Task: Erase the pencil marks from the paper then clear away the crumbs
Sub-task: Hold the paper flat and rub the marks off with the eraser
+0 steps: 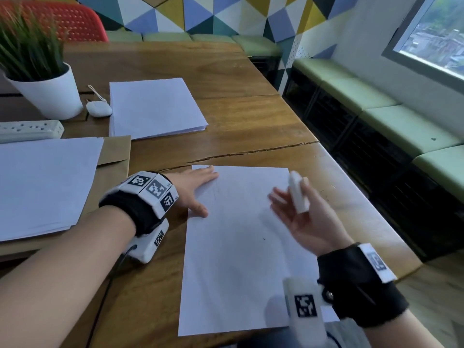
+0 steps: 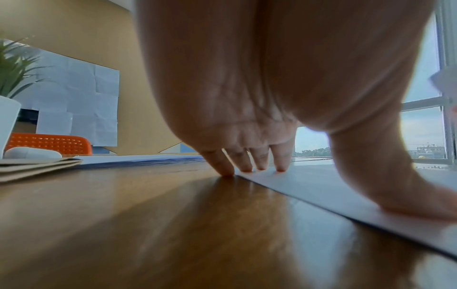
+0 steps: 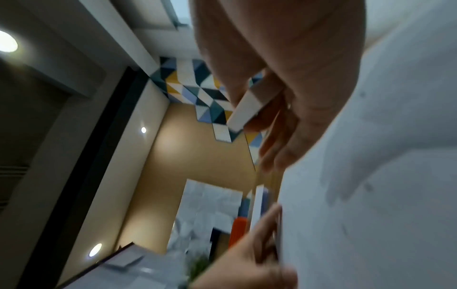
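meanwhile left hand [image 1: 198, 194] flattens paper [image 1: 238, 259]; right hand [image 1: 301, 217], raised, pinches eraser [image 1: 298, 194].

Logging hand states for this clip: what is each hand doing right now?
Left hand: open, flat, pressing on the paper.
Right hand: raised above the paper, holding the white eraser.

right hand [image 3: 284, 82] pinches white eraser [image 3: 249, 103] | above paper [image 3: 383, 195]

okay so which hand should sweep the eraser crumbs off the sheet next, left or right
Probably the right. The right hand is lifted over the paper, free to move, though it holds the eraser. The left hand lies flat on the sheet's far left corner, pinning it to the table.
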The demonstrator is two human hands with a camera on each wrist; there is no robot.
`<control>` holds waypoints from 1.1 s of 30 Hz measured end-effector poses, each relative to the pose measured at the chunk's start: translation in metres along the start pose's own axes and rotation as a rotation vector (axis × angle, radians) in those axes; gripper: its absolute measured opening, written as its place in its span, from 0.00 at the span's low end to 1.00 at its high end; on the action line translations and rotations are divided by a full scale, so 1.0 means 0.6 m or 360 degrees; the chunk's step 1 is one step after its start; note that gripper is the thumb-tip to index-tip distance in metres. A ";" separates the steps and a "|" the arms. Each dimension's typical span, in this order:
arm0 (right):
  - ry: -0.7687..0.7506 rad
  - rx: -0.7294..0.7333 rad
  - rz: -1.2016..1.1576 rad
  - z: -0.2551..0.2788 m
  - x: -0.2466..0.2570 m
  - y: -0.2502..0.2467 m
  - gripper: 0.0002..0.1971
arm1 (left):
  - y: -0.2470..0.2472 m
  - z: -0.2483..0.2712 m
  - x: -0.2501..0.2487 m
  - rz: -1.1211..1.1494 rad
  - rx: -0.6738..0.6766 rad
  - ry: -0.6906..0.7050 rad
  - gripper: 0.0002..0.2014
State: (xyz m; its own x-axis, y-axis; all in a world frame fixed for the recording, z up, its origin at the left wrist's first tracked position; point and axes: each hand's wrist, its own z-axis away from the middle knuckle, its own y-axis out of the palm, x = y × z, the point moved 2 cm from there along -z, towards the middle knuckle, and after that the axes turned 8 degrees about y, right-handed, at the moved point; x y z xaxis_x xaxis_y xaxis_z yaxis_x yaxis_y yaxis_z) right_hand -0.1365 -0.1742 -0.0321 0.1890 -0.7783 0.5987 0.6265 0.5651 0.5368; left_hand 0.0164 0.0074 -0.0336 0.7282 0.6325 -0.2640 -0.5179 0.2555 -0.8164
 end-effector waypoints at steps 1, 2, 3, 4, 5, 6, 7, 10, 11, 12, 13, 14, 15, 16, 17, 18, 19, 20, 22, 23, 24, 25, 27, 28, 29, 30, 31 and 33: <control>0.0205 0.0127 0.0142 0.013 -0.019 0.006 0.17 | 0.000 0.000 0.000 -0.0003 -0.0002 0.0000 0.49; 0.0374 0.0225 0.0287 0.023 -0.039 0.009 0.18 | 0.000 0.000 0.001 -0.0007 -0.0005 0.0002 0.49; 0.0506 0.0286 0.0411 0.032 -0.056 0.011 0.18 | 0.000 0.000 0.002 -0.0007 -0.0009 0.0005 0.49; 0.0599 0.0320 0.0504 0.038 -0.066 0.011 0.19 | 0.001 -0.001 0.002 -0.0005 -0.0007 0.0004 0.49; 0.0650 0.0323 0.0551 0.039 -0.068 0.009 0.19 | 0.001 -0.001 0.002 -0.0003 -0.0003 0.0002 0.49; 0.0623 0.0274 0.0518 0.030 -0.063 0.001 0.19 | 0.001 -0.001 0.002 -0.0001 0.0001 -0.0001 0.49; 0.0498 0.0155 0.0417 0.017 -0.049 -0.009 0.18 | 0.001 0.000 0.002 0.0000 0.0005 -0.0005 0.49; -0.0277 -0.0389 0.0136 -0.016 0.021 -0.041 0.15 | 0.001 0.002 0.001 0.0015 0.0001 -0.0021 0.48; -0.0467 -0.0488 0.0075 -0.017 0.038 -0.046 0.14 | 0.001 0.003 0.000 0.0016 0.0001 -0.0020 0.48; -0.0538 -0.0470 0.0002 -0.018 0.047 -0.046 0.13 | 0.001 0.003 -0.001 0.0014 0.0000 -0.0017 0.48; -0.0474 -0.0355 -0.0053 -0.016 0.045 -0.038 0.13 | 0.000 0.003 -0.001 0.0012 -0.0001 -0.0017 0.48; -0.0294 -0.0199 -0.0051 -0.013 0.031 -0.026 0.14 | 0.000 0.003 0.000 0.0014 0.0000 -0.0020 0.48; -0.0038 -0.0040 0.0019 -0.005 0.011 -0.011 0.16 | 0.000 0.003 0.000 0.0019 0.0003 -0.0024 0.48; 0.0229 0.0091 0.0123 0.003 -0.012 0.000 0.20 | 0.001 0.003 0.000 0.0026 0.0004 -0.0027 0.48; 0.0451 0.0197 0.0232 0.010 -0.032 0.007 0.24 | 0.001 0.003 0.000 0.0033 0.0003 -0.0026 0.48; 0.0573 0.0239 0.0325 0.011 -0.047 0.010 0.26 | 0.001 0.002 0.000 0.0039 -0.0001 -0.0023 0.49; 0.0605 0.0229 0.0372 0.009 -0.053 0.010 0.27 | 0.001 0.002 0.000 0.0040 -0.0004 -0.0024 0.49; 0.0544 0.0165 0.0356 0.004 -0.051 0.008 0.26 | 0.001 0.002 0.000 0.0041 -0.0006 -0.0026 0.48; 0.0076 -0.0144 0.0201 -0.017 -0.024 -0.007 0.21 | 0.002 0.002 0.001 0.0044 -0.0011 -0.0034 0.48; -0.0211 -0.0330 0.0139 -0.022 -0.007 -0.013 0.20 | 0.002 0.003 0.001 0.0046 -0.0011 -0.0033 0.48; -0.0398 -0.0420 0.0124 -0.024 0.004 -0.017 0.22 | 0.002 0.002 0.001 0.0044 -0.0009 -0.0026 0.48; -0.0439 -0.0388 0.0125 -0.021 0.006 -0.011 0.22 | 0.002 0.002 0.001 0.0044 -0.0008 -0.0020 0.48; -0.0079 -0.0075 0.0246 -0.008 -0.026 0.018 0.16 | 0.001 0.001 0.003 0.0049 -0.0016 -0.0018 0.49; 0.0211 0.0105 0.0363 0.003 -0.053 0.034 0.15 | 0.001 0.001 0.004 0.0049 -0.0019 -0.0016 0.49; 0.0478 0.0274 0.0475 0.016 -0.080 0.048 0.16 | 0.002 0.000 0.004 0.0045 -0.0023 -0.0010 0.49; 0.0667 0.0409 0.0569 0.027 -0.101 0.059 0.16 | 0.003 -0.001 0.004 0.0036 -0.0023 -0.0004 0.49; 0.0745 0.0469 0.0624 0.028 -0.115 0.062 0.17 | 0.003 -0.001 0.004 0.0028 -0.0024 0.0000 0.49; 0.0674 0.0388 0.0515 0.012 -0.109 0.056 0.18 | 0.004 -0.001 0.004 0.0041 -0.0026 -0.0011 0.49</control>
State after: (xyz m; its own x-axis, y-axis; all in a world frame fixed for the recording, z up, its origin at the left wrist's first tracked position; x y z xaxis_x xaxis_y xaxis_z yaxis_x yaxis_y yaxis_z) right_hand -0.1334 -0.1021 -0.0490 0.6592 -0.5687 0.4920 0.3038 0.7999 0.5175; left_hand 0.0170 0.0092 -0.0364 0.7114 0.6439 -0.2815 -0.5290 0.2269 -0.8177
